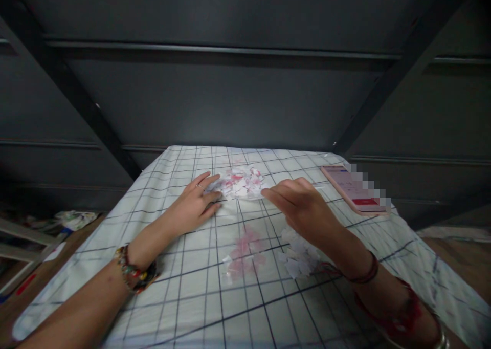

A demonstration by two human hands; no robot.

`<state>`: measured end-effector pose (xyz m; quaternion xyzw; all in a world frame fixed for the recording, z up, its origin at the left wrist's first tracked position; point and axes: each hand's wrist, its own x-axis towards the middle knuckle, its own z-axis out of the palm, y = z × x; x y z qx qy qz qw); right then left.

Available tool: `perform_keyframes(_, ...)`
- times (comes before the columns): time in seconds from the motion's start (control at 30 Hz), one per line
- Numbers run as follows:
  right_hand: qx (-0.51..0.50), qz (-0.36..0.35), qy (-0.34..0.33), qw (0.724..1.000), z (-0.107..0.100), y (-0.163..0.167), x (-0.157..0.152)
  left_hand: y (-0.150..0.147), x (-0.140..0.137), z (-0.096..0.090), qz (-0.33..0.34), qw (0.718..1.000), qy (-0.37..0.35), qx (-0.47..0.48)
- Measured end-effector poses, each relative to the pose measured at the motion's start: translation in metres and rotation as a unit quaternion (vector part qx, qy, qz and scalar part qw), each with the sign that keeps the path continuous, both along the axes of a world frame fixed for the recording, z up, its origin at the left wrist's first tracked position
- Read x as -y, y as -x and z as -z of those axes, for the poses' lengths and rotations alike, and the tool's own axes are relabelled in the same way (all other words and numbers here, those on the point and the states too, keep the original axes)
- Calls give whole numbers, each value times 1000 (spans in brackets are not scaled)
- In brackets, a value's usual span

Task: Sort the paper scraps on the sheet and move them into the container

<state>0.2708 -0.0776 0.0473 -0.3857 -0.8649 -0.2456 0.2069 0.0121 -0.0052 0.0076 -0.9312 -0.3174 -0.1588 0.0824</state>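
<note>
A mixed heap of small white and reddish paper scraps [241,183] lies towards the far side of the cloth. My left hand [197,200] rests at the heap's left edge, fingers spread, a ring on one of them. At its right edge is my right hand [299,203], thumb and fingers pinched together; what they hold, if anything, is too small to make out. Nearer to me lies a loose patch of pink, see-through scraps [245,254]. Right of that, a pile of white scraps [297,257] is partly hidden by my right hand and wrist.
A white cloth with dark grid lines [199,298] covers the table. On the right lies a phone in a pink case [351,188], its screen lit. Dark grey panels [230,98] rise behind the table. A pale slatted frame [23,252] stands low on the left.
</note>
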Motion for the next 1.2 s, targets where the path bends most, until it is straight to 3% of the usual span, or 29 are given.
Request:
perform_keyframes(0.23, -27, -17, -34, 999, -2, -4, 4, 1, 1, -1, -1, 1000, 9, -1)
perform_keyframes(0.4, 2, -32, -11, 999, -1, -2, 4, 1, 0, 1, 9, 1000, 8, 8)
perform_keyframes(0.93, -62, -61, -4, 996, -1, -8, 4, 1, 0, 1, 25, 999, 20, 16)
perform_keyframes(1.1, -58, -95, 42, 993, -2, -7, 7, 1, 1, 0, 21, 999, 27, 25)
perform_keyframes(1.2, -83, -94, 15, 992, -2, -7, 6, 1, 0, 1, 23, 999, 29, 24)
